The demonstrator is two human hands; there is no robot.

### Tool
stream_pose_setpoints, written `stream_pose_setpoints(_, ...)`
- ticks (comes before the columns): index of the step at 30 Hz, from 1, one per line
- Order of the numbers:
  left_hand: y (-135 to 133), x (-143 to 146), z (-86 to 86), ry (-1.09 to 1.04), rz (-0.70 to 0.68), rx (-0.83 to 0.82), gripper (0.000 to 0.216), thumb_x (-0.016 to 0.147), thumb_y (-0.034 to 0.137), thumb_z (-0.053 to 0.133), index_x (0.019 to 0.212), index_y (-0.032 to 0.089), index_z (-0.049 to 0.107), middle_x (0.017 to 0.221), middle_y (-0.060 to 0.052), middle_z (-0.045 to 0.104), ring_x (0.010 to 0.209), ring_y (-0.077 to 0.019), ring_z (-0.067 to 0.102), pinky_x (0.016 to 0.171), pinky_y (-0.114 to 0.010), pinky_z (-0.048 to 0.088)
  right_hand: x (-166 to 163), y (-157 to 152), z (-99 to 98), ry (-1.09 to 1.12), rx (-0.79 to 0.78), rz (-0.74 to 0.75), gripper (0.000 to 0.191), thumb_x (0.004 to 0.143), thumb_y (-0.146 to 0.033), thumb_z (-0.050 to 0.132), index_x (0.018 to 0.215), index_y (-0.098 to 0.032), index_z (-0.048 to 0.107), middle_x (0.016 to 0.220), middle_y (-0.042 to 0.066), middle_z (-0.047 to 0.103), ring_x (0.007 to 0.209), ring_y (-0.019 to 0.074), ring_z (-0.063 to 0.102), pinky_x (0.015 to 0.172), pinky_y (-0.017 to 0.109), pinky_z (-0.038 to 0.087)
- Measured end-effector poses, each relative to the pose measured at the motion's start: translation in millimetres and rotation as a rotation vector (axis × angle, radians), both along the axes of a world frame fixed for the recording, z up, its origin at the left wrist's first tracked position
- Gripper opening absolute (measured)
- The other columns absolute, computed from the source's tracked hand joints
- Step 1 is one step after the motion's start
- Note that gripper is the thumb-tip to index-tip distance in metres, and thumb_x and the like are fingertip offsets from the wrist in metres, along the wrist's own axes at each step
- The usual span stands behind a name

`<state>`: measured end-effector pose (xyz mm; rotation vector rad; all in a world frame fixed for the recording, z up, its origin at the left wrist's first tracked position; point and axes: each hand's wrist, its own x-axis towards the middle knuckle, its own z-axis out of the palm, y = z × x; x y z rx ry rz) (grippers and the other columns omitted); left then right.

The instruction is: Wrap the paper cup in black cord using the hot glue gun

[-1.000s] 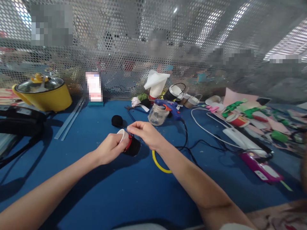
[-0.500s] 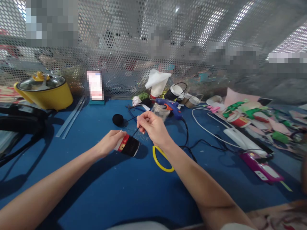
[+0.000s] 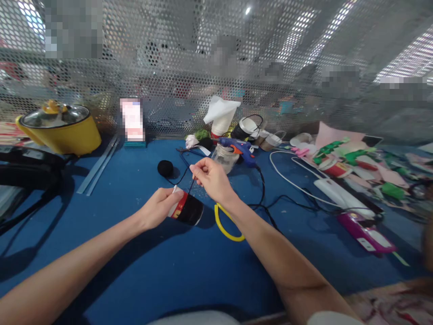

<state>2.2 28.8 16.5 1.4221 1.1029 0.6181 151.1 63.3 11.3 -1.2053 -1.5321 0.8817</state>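
My left hand [image 3: 160, 205] is closed on a paper cup [image 3: 179, 205] lying tilted on its side, its base end pointing right. Black yarn [image 3: 190, 210] covers the cup's right part; a red printed band and white paper show beside my fingers. Just above the cup, my right hand [image 3: 211, 178] pinches a strand of the black yarn, which runs taut down to the wound part. A slack length leads from the pinch back to a black yarn ball [image 3: 165, 168] on the table, left of my right hand.
A blue glue gun [image 3: 241, 151] rests by a glass jar [image 3: 225, 158], its cord running right. Yellow-handled scissors or a yellow loop [image 3: 228, 230] lie under my right forearm. A yellow pot [image 3: 61, 131], a phone on a stand [image 3: 133, 124], a purple power strip [image 3: 367, 234] and paper scraps [image 3: 379, 171] surround the blue table [image 3: 162, 271].
The cup and my left hand have shifted slightly right and down. My right hand keeps its pinch almost in place. The strand from the ball has gone slack and sags.
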Motion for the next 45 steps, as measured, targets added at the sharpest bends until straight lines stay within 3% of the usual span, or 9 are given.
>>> stream_pose_setpoints(26,-0.8,-5.6,-7.0,-0.013,-0.04,0.15,0.034,0.074,0.041,0.037,0.053,0.014,0.039,0.049,0.004,0.032,0.045,-0.0058,0.025,0.042,-0.019,0.02,-4.3,-0.8,-8.1,-0.074,-0.17,0.115,0.016,0.071,-0.028,0.05,0.063,-0.017,0.042,0.052,-0.004,0.049,0.041,0.0061,0.044,0.042,0.019,0.037)
stream_pose_setpoints(45,0.0,-7.4,-9.6,-0.015,-0.074,0.225,0.036,0.075,0.042,0.036,0.05,0.015,0.036,0.049,0.004,0.029,0.046,-0.0062,0.023,0.041,-0.02,0.018,-3.0,0.1,-8.9,-0.184,-0.151,0.154,0.016,0.071,-0.028,0.05,0.061,-0.016,0.044,0.049,-0.004,0.048,0.044,0.0077,0.046,0.044,0.02,0.036)
